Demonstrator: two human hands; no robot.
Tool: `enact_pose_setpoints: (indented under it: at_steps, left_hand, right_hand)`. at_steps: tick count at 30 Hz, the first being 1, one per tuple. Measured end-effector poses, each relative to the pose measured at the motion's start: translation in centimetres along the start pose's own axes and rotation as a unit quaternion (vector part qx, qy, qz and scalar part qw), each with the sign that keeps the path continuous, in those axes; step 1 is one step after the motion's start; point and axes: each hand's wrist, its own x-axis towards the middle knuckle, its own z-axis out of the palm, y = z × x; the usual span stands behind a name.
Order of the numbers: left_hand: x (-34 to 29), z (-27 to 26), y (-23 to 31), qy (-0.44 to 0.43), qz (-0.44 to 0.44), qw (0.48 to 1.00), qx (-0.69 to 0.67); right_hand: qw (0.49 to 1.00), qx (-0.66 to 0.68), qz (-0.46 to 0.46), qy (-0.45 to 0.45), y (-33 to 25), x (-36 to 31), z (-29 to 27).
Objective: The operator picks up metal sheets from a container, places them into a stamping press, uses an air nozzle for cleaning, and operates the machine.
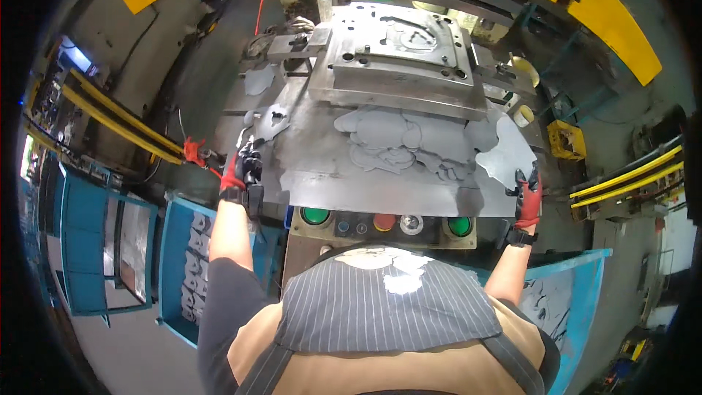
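Note:
My left hand [249,167], in a red and black glove, is closed at the near end of a small grey stamped metal part [275,124] with a hole in it. The fingers partly hide where they meet it. At the right, my right hand [525,194], gloved alike, grips the near edge of a flat, irregular sheet-metal piece [506,152]. Between the hands, several flat grey metal cutouts [380,132] lie overlapping on the press table [329,186]. Beyond them sits the thick steel die [398,77], with a curved outline on its top face.
A control panel [351,228] with green buttons and a red one lies at the table's front edge. Blue bins with metal parts stand at left [170,278] and right [585,285]. A yellow press guard [614,22] arches overhead. A yellow crate [567,139] stands at right.

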Motion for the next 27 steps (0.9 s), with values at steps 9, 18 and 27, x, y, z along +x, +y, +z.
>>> enact_pose_setpoints:
  at_steps: [9, 18, 27]
  left_hand:
    - [4.1, -7.2, -1.5, 0.324, 0.214, 0.897, 0.212]
    - [9.6, -11.1, 0.8, 0.350, 0.234, 0.882, 0.210]
    - [0.1, 3.9, -4.9, 0.309, 0.243, 0.869, 0.299]
  right_hand:
    - [0.933, 0.292, 0.154, -0.145, -12.2, 3.3, 8.9]
    - [0.939, 0.179, 0.095, -0.277, -19.3, 15.9, 23.8]
    - [0.887, -0.359, -0.101, -0.273, -11.3, 29.7, 32.4]
